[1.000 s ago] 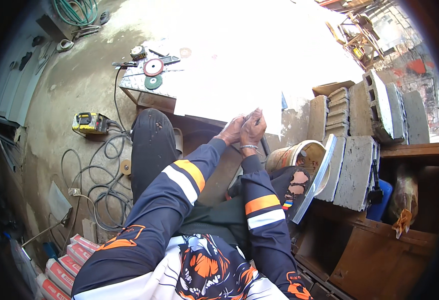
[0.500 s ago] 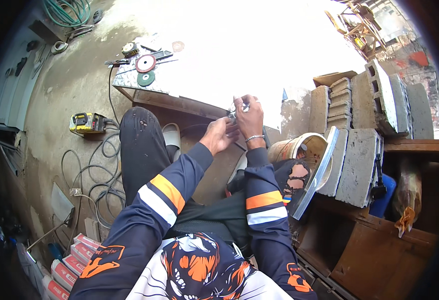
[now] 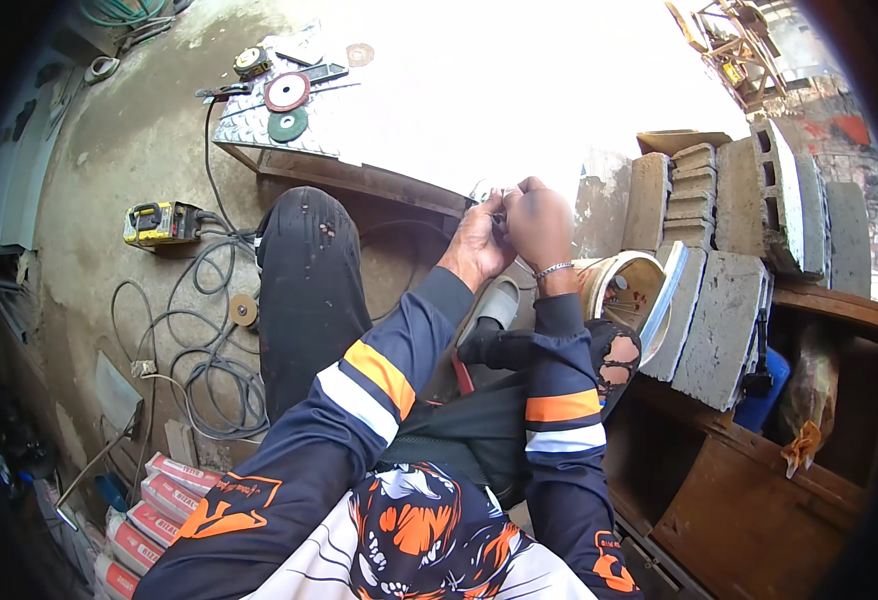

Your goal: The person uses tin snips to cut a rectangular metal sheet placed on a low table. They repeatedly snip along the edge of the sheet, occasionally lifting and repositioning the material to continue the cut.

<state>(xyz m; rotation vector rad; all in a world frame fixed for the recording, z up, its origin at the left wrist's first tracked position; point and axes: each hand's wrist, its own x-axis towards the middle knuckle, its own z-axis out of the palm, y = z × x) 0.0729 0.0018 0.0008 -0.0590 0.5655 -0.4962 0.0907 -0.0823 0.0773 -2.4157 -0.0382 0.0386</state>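
Just off the near edge of the worktable (image 3: pixel 359 183), both my hands work close together. My left hand (image 3: pixel 479 242) has its fingers curled round a small object whose kind I cannot make out. My right hand (image 3: pixel 541 228) is closed against the same spot, its fingers bent and partly blurred. Strong glare on the tabletop washes out what lies beyond the fingertips. On the table's left end lie a red-rimmed disc (image 3: pixel 287 92), a green disc (image 3: pixel 287 124) and a tape measure (image 3: pixel 251 63).
A bucket (image 3: pixel 599 285) stands beside my right knee, with concrete blocks (image 3: pixel 724 315) to its right. Left of my left leg are a yellow-black machine (image 3: pixel 161 222), coiled cables (image 3: pixel 209 375) and a tan disc (image 3: pixel 244 309). Red-white bags (image 3: pixel 164 495) are stacked at lower left.
My hands have shifted right in the picture and drawn closer together; the right fingers, raised before, are now lower and bent. The tan disc and a sandal by my right leg show more fully.
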